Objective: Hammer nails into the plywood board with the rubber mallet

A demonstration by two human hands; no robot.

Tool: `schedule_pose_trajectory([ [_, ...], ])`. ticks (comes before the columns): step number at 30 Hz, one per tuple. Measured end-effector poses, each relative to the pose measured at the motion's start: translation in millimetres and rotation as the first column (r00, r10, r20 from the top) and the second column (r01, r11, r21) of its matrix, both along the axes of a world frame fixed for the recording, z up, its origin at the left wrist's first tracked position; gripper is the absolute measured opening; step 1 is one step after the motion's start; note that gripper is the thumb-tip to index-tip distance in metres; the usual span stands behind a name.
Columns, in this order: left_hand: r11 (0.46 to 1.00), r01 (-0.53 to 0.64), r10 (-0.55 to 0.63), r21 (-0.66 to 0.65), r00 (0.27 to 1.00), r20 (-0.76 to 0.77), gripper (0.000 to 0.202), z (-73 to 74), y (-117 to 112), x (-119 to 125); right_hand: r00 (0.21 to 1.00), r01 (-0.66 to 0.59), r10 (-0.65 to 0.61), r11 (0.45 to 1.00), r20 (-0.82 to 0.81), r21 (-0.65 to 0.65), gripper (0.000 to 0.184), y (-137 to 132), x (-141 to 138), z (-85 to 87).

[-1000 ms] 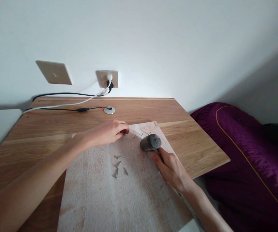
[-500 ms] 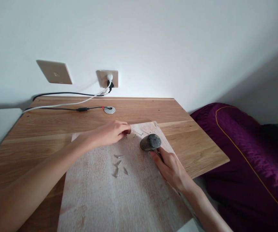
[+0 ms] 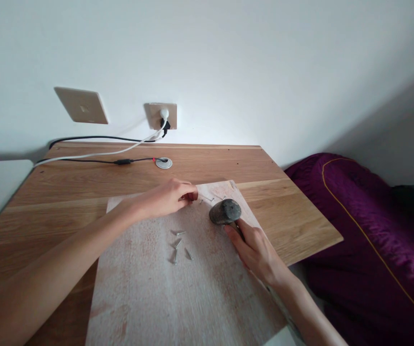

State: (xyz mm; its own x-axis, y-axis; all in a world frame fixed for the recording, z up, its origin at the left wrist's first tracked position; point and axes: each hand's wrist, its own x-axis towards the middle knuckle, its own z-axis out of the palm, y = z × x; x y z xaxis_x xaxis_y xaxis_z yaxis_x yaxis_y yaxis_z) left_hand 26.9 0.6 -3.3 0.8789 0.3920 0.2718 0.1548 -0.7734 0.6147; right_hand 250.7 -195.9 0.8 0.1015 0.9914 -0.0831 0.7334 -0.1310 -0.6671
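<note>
My right hand (image 3: pixel 257 242) is wrapped round the short handle of a mallet with a thick dark head (image 3: pixel 225 212), held over the right part of a pale, whitewashed wooden board (image 3: pixel 149 293). Near the board's far edge, my left hand (image 3: pixel 176 196) has its fingertips pinched together low over the surface. Whatever they hold, if anything, is hidden by the fingers. Just right of them, a few small nails (image 3: pixel 212 199) stick up from the board. Several loose silver nails (image 3: pixel 188 253) lie in a small group nearer to me, between my two arms.
The board rests on a wooden desk (image 3: pixel 286 218) against a white wall. Black and white cables (image 3: pixel 95 154) run across its back left to a wall socket (image 3: pixel 152 114) and a round cable grommet (image 3: pixel 164 163). Purple fabric (image 3: pixel 336 206) lies beyond the right edge.
My left hand has shifted very slightly to the right, and a nail that showed just below its fingertips is now out of sight. The mallet and my right hand stay nearly where they were.
</note>
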Motion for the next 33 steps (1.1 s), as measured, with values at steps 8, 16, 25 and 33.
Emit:
schedule_pose_trajectory([
  [8, 1.000, -0.007, 0.006, 0.012, 1.000, 0.010, 0.015, -5.2, 1, 2, 1.000, 0.010, -0.010, 1.000, -0.003, -0.007, 0.033, 0, -1, 1.6],
  [16, 0.999, -0.020, 0.019, 0.028, 0.999, 0.031, 0.016, -8.5, 1, 2, 1.000, 0.001, -0.001, 1.000, -0.006, 0.023, 0.032, 1, -1, 1.8],
  [25, 0.999, -0.034, 0.034, 0.012, 0.999, 0.034, 0.022, -8.7, 2, 0, 1.000, 0.012, -0.012, 1.000, -0.005, -0.008, 0.033, 1, -1, 1.8],
  [33, 0.990, -0.100, 0.113, -0.104, 0.985, 0.127, 0.020, -24.1, -10, -2, 1.000, 0.005, -0.005, 1.000, -0.002, 0.012, 0.032, 1, 0, -1.4],
])
